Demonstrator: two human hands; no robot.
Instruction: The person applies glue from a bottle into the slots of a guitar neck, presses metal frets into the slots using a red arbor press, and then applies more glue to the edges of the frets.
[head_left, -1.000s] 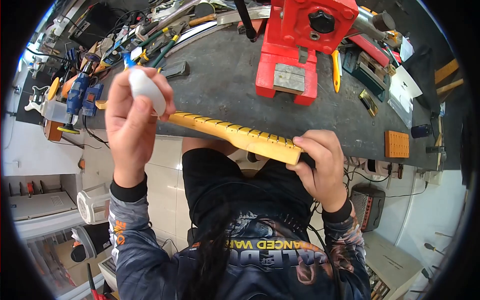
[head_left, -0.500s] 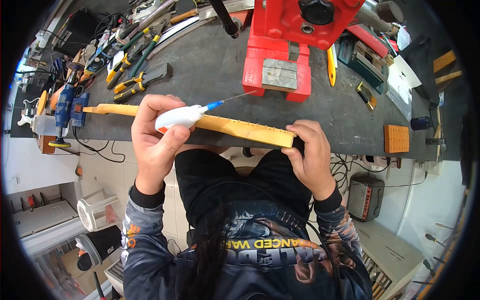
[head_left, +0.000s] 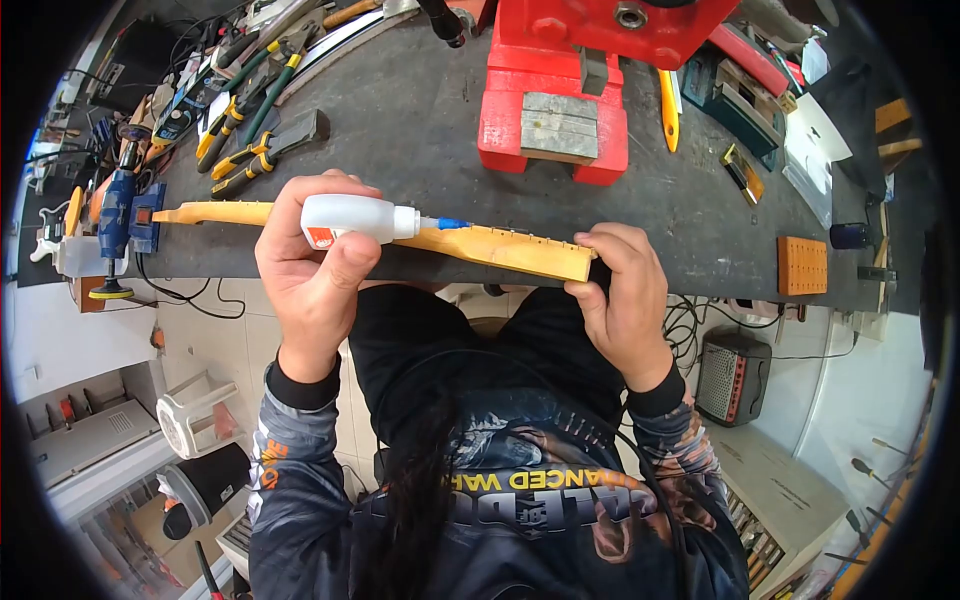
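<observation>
A yellow wooden guitar neck with metal frets lies along the near edge of the dark workbench. My left hand grips a small white glue bottle with a blue nozzle, laid sideways over the neck, its tip pointing right onto the fretboard. My right hand pinches the neck's right end, holding it against the bench edge. The neck's far left end sticks out beyond my left hand.
A red vise stands at the back centre. Pliers and cutters lie at the left, a blue tool at the bench's left edge, an orange block at the right. A small amplifier sits on the floor.
My left hand brought the glue bottle down from above the bench and turned it sideways; its tip now rests on the fretboard. My right hand stayed on the neck's end.
</observation>
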